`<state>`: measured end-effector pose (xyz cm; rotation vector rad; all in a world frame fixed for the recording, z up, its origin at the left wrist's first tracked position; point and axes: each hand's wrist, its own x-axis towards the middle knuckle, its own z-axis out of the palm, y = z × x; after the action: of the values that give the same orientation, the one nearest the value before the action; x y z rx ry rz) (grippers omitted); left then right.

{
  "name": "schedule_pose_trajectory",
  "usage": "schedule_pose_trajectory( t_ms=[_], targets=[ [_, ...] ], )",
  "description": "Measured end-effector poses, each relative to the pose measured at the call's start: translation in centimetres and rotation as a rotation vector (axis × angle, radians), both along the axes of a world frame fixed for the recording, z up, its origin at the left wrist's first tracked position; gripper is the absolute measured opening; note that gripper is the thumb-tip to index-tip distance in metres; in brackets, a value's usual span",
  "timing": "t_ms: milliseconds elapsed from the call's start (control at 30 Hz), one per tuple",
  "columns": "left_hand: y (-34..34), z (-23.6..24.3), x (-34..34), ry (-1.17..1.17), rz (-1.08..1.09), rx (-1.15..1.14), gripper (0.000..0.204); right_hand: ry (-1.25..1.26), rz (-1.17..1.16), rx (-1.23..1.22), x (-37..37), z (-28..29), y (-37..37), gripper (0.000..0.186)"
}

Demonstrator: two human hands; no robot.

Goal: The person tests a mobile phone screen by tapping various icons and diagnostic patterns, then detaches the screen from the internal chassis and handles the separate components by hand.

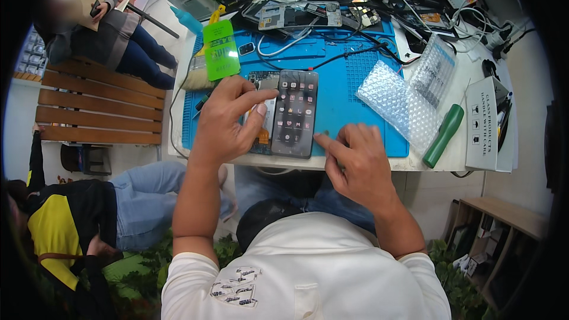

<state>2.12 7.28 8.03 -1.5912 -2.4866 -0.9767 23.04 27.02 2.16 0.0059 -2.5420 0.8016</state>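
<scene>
While the head view looks down on the bench, a lit phone screen lies face up near the front edge of a blue mat, just in front of the person, where both hands can reach it and its icons can be seen. Beside it on the left lies an opened phone body, its inner parts bare and an orange ribbon cable near its lower end — perhaps kept this close because a short cable joins the two, though whether they connect or overlap cannot be told. Over the body, the left hand brings thumb and forefinger near each other at the screen's left side; whether something thin is pinched between them cannot be told. Opposite, the right hand grips nothing visible, its forefinger reaching to the screen's lower right edge — likely to steady or align it, though contact is unclear. Bubble wrap and a green-handled tool lie to the right, a brush and a green card to the upper left, seemingly set aside to leave the middle for the phone.
</scene>
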Motion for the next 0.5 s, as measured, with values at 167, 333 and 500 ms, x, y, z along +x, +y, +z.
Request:
schedule_pose_trajectory(
  t_ms=[167,333,500],
  targets=[
    [0.1,-0.8,0.8,0.019,-0.127,-0.002,0.027,0.004,-0.002,-0.006,-0.1,0.0,-0.1,0.034],
    [0.9,-1.3,1.0,0.074,-0.153,-0.018,0.028,0.013,-0.005,0.003,-0.1,-0.2,0.0,0.033],
    [1.7,-1.3,1.2,0.112,-0.149,-0.044,0.027,0.036,-0.022,-0.01,-0.1,-0.2,0.0,0.03]
  ],
)
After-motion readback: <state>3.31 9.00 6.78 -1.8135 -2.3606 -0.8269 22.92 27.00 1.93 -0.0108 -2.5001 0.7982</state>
